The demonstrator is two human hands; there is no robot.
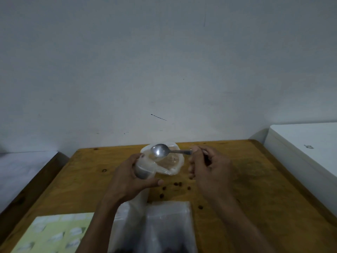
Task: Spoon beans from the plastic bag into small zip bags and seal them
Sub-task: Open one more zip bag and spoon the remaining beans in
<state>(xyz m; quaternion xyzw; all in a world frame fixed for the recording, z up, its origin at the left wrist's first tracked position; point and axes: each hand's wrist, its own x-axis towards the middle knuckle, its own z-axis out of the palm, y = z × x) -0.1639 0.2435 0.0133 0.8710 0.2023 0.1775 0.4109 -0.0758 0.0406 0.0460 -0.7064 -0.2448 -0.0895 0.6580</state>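
My left hand grips a small clear zip bag with dark beans in its bottom, held upright above the table. My right hand pinches the handle of a metal spoon; the bowl looks empty and hovers above the small bag's mouth. Behind them the clear plastic bag lies on the wooden table, with brownish contents showing through. Several loose beans are scattered on the wood between my hands.
Flat clear zip bags with dark contents lie at the near edge between my forearms. A pale green printed sheet covers the near left corner. A white box-like surface stands to the right, a wall behind.
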